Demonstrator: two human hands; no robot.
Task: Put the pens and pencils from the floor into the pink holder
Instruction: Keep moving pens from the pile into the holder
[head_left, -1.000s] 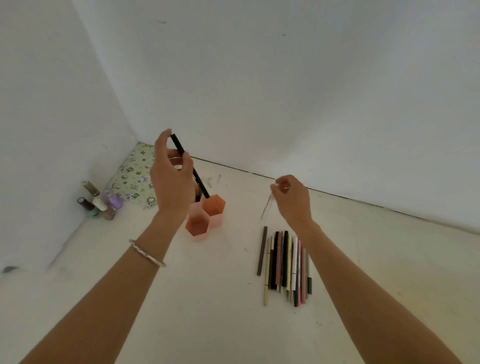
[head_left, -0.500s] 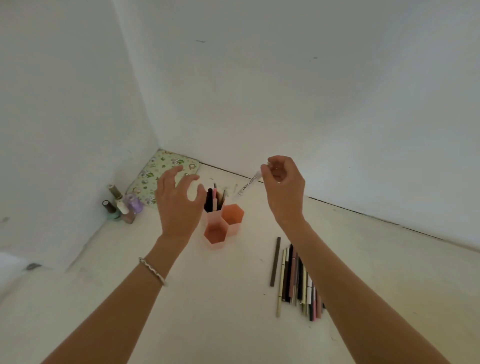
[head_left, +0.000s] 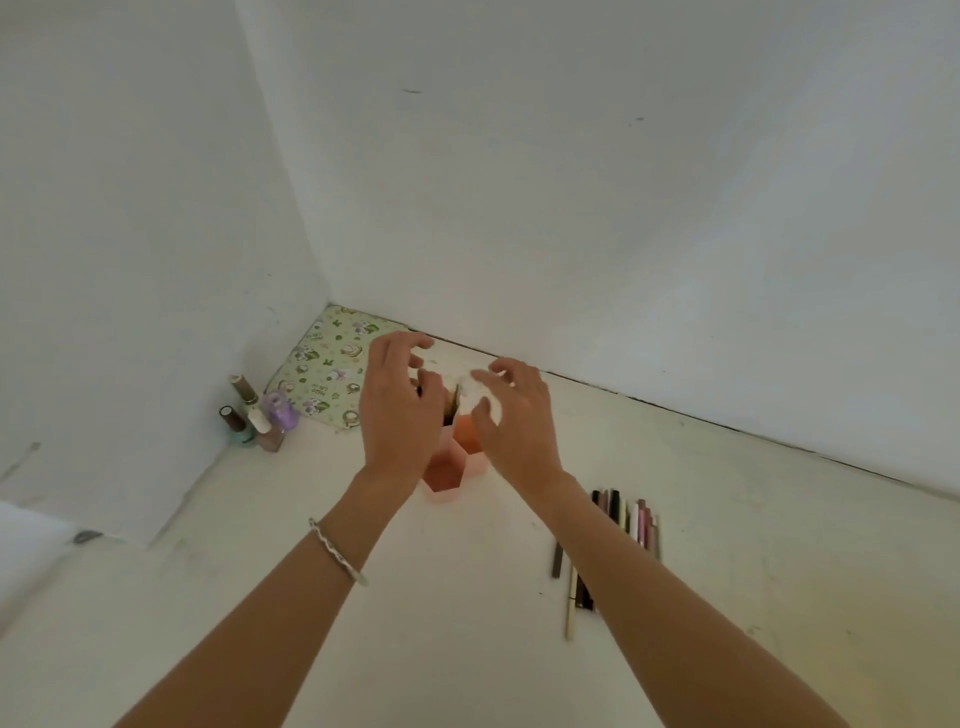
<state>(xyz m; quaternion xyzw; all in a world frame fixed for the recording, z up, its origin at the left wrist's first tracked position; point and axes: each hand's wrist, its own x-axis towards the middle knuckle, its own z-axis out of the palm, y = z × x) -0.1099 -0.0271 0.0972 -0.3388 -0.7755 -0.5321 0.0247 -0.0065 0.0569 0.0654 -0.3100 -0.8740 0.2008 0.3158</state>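
The pink holder (head_left: 448, 475) with hexagonal cells stands on the white floor, mostly covered by both hands. My left hand (head_left: 397, 410) hovers over its left side with fingers spread and nothing in it. My right hand (head_left: 511, 415) hovers over its right side, fingers apart, empty as far as I can see. Dark pen tips (head_left: 451, 406) poke up from a rear cell between the hands. A row of several pens and pencils (head_left: 621, 525) lies on the floor to the right, partly hidden by my right forearm.
Nail polish bottles (head_left: 257, 415) stand in the left corner by the wall. A green patterned mat (head_left: 332, 371) lies in the corner behind the holder. White walls close off the left and the back.
My right hand came down over the holder and no longer holds the white pen it carried. My left hand shifted right, closer to the holder. The camera view moved left.
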